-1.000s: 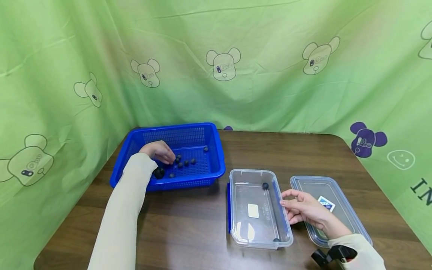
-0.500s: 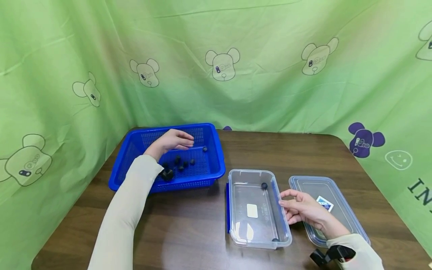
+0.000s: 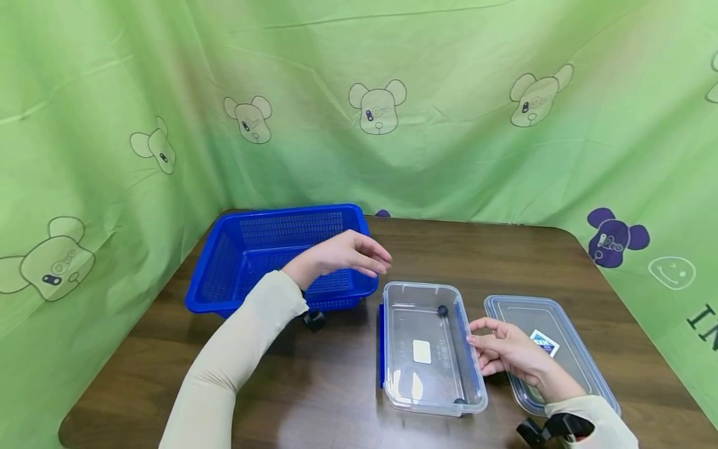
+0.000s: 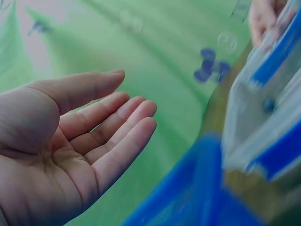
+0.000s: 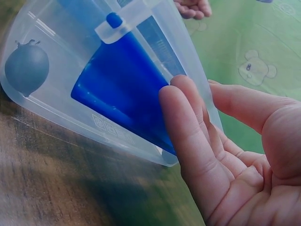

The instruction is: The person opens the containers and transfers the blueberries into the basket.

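My left hand point(image 3: 353, 255) hovers over the right rim of a blue plastic basket point(image 3: 224, 268). In the left wrist view its fingers are loosely bent, the thumb is apart from them and the palm is bare. My right hand point(image 3: 513, 355) pinches the right wall of a clear plastic food container point(image 3: 412, 374), thumb at the rim and fingers outside by a blue latch point(image 5: 127, 89). One blueberry point(image 3: 442, 310) lies near the container's far end and another blueberry point(image 3: 459, 401) in its near right corner. Hand and forearm hide part of the basket's floor.
A clear lid point(image 3: 566, 349) with a sticker lies right of the container, partly under the right hand and wrist. All stand on a brown wooden table point(image 3: 437, 246). A green printed curtain point(image 3: 314, 162) hangs behind and along the sides.
My left hand has risen out of the basket, where it was among several blueberries, and moved right toward the container. The right hand and container have stayed put.
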A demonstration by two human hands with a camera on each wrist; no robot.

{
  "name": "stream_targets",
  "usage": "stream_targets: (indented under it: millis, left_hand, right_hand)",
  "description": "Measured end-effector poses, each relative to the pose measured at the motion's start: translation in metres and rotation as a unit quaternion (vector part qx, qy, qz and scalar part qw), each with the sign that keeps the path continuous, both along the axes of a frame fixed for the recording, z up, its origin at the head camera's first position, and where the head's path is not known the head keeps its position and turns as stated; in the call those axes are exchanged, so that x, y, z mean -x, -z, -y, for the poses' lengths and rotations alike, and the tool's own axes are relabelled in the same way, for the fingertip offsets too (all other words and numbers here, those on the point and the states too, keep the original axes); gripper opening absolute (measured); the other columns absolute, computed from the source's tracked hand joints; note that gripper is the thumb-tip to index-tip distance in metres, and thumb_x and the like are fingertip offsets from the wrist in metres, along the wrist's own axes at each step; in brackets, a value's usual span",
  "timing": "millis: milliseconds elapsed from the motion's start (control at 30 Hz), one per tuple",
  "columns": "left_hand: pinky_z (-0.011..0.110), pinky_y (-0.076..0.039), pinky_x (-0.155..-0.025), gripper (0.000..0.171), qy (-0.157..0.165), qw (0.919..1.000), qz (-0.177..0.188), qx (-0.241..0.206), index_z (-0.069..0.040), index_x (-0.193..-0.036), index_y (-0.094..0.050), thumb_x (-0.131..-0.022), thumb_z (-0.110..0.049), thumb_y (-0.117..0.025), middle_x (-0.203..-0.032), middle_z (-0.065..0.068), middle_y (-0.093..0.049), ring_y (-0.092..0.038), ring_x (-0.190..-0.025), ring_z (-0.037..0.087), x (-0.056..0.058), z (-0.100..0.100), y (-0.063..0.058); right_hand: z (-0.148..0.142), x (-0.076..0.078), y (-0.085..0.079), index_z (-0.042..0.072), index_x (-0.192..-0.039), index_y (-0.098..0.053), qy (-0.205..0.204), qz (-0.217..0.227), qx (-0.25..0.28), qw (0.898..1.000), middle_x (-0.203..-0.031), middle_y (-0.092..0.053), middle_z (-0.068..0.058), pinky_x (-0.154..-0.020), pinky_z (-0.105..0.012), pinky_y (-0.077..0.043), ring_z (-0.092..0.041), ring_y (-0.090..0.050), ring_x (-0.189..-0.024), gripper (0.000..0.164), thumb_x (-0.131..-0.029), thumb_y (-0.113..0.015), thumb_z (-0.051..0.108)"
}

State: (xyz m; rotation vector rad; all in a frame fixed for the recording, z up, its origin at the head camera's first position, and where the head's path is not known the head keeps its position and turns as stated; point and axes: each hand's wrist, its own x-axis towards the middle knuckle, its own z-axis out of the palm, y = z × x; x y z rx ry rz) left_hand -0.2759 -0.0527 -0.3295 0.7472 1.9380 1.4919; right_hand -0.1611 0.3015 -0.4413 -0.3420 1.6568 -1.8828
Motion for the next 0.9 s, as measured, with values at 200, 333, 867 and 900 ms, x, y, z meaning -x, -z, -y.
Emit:
stream_targets:
  millis: [200,333,867,900]
  left_hand:
    - [0.035,-0.059,-0.087,0.027,0.088,0.9957,-0.002,0.031,0.013,-0.119,-0.063,-0.093,0.006,-0.065,-0.105,0.016,-0.072,-0.068,-0.088,0.012,-0.025,-0.037,0.007]
    - [0.03,-0.06,-0.083,0.025,0.134,0.9895,0.01,0.052,0.013,-0.116,-0.065,-0.092,0.006,-0.067,-0.102,0.015,-0.073,-0.068,-0.085,0.009,-0.041,-0.061,0.02]
    - [0.017,-0.057,-0.068,0.02,0.228,0.9496,0.031,0.213,0.009,-0.11,-0.068,-0.089,0.008,-0.068,-0.084,0.003,-0.069,-0.068,-0.08,0.011,-0.076,-0.132,0.056]
    - [0.017,-0.057,-0.067,0.021,0.231,0.9471,0.027,0.221,0.009,-0.11,-0.068,-0.089,0.008,-0.068,-0.083,0.003,-0.069,-0.066,-0.077,0.01,-0.078,-0.135,0.056]
  right_hand:
    - [0.0,0.001,0.0,0.015,-0.113,-0.054,0.0,0.001,0.003,1.0,-0.079,-0.069,-0.003,-0.063,-0.026,-0.061,-0.01,-0.068,-0.068,0.014,-0.104,-0.05,0.005]
    - [0.001,0.001,-0.001,0.015,-0.113,-0.055,-0.001,0.004,0.006,1.0,-0.079,-0.069,-0.002,-0.064,-0.026,-0.061,-0.01,-0.068,-0.068,0.014,-0.104,-0.049,0.006]
    - [0.0,0.001,0.003,0.016,-0.116,-0.054,-0.014,0.003,0.02,1.0,-0.081,-0.071,-0.004,-0.064,-0.025,-0.061,-0.012,-0.07,-0.071,0.019,-0.105,-0.045,0.004]
    - [0.0,0.001,0.003,0.016,-0.116,-0.054,-0.015,0.004,0.021,1.0,-0.081,-0.071,-0.004,-0.065,-0.025,-0.061,-0.011,-0.07,-0.071,0.019,-0.105,-0.045,0.004]
